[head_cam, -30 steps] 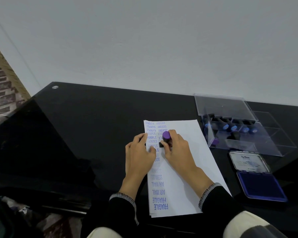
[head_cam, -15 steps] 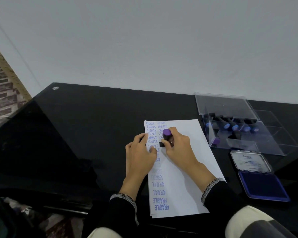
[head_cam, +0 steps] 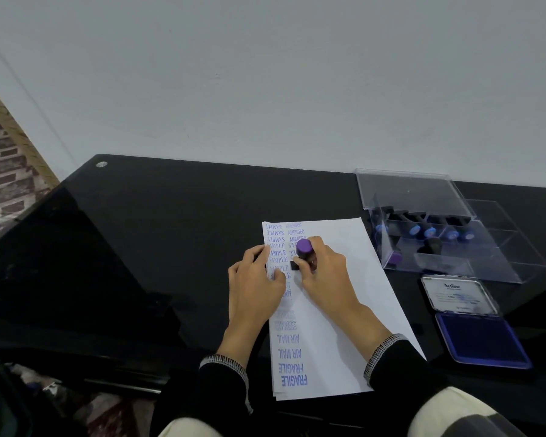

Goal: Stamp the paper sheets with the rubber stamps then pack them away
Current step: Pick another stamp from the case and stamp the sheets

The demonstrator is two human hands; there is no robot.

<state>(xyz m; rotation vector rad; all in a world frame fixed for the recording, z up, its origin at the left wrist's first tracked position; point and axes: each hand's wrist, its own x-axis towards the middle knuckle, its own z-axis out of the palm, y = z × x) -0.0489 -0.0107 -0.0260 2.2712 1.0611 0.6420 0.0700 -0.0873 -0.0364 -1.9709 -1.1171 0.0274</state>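
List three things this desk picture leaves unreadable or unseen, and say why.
1. Head view: the stamp face, hidden against the paper under the right hand.
2. Head view: some prints, covered by the left hand.
3. Head view: small print on the ink pad lid, too small.

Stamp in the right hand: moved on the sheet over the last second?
No. The purple-topped stamp stays pressed beside the SAMPLE column on the paper sheet, gripped by the right hand.

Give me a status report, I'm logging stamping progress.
Right hand grips purple-topped stamp, pressed on paper. Left hand flat, steadying the sheet. Ink pad open; nothing in the way.
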